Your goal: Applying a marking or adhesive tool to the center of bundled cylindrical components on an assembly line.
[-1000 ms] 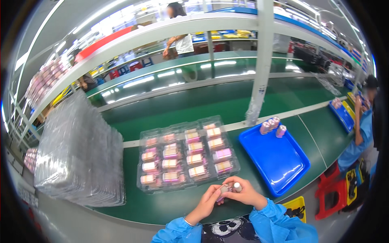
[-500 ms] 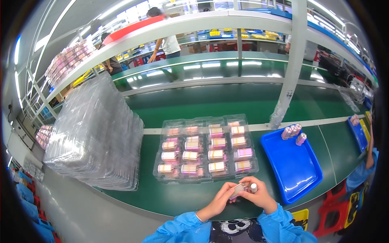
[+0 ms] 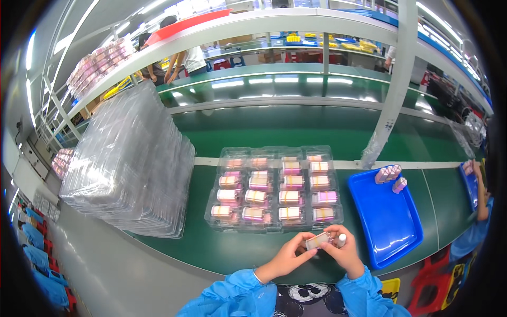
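Note:
In front of me, just off the near edge of the clear plastic tray, both hands hold one small pale, pink-edged pack. My left hand is closed on its left end, thumb and fingers pinching it. My right hand grips the other end, thumb at its near side. A short white cylinder sticks up at the right hand's fingers; whether it is a finger cover or a separate piece, I cannot tell. Several similar packs with yellowish bands sit in rows in the tray.
Right of the tray lies a blue bin with several pink packs at its far end. A tall stack of clear trays stands left. A grey post rises behind the bin. At far right a co-worker's arm reaches by another blue bin.
The pack between my hands has turned, with its broad banded face now showing more. My view has shifted slightly. The co-worker's arm at far right has moved up to the blue bin there.

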Action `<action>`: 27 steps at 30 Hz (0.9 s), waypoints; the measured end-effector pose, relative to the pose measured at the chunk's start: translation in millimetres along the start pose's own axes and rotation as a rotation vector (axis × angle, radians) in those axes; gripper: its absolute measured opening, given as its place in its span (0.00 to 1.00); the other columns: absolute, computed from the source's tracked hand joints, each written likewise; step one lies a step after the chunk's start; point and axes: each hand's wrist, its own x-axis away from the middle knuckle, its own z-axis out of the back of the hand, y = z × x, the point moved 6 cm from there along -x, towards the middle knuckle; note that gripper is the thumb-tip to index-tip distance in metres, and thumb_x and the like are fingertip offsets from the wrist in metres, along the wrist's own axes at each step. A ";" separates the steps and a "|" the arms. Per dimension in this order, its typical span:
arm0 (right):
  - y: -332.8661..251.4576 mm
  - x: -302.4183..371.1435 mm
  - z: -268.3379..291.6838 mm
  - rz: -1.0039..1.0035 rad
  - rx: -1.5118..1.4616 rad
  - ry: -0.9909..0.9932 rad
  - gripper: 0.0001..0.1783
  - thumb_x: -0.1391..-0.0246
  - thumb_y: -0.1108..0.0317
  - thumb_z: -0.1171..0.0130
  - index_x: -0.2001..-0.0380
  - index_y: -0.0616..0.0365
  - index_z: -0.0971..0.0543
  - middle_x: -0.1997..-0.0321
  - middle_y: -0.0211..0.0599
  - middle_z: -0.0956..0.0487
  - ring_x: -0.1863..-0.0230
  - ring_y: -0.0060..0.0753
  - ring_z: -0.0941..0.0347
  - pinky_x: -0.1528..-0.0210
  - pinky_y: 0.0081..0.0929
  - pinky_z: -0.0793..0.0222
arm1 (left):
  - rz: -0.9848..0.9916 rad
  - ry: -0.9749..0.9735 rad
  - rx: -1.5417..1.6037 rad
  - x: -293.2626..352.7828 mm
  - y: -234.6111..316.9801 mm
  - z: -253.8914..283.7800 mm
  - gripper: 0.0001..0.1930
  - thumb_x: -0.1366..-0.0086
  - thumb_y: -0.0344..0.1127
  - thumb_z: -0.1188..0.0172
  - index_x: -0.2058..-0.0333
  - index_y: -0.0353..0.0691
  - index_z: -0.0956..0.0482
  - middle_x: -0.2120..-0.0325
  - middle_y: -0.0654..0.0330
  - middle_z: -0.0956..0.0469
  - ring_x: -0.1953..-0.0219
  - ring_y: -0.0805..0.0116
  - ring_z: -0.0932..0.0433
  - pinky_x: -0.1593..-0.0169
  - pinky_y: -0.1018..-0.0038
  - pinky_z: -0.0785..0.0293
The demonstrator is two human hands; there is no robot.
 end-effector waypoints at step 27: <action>-33.8 12.6 23.1 0.054 0.093 0.084 0.08 0.44 0.71 0.42 0.62 0.62 0.21 0.77 0.27 0.27 0.77 0.15 0.36 0.74 0.17 0.41 | -0.210 -0.075 -0.716 -8.1 10.9 -13.1 0.23 0.48 0.41 0.31 0.54 0.42 0.24 0.58 0.57 0.21 0.57 0.57 0.22 0.53 0.66 0.26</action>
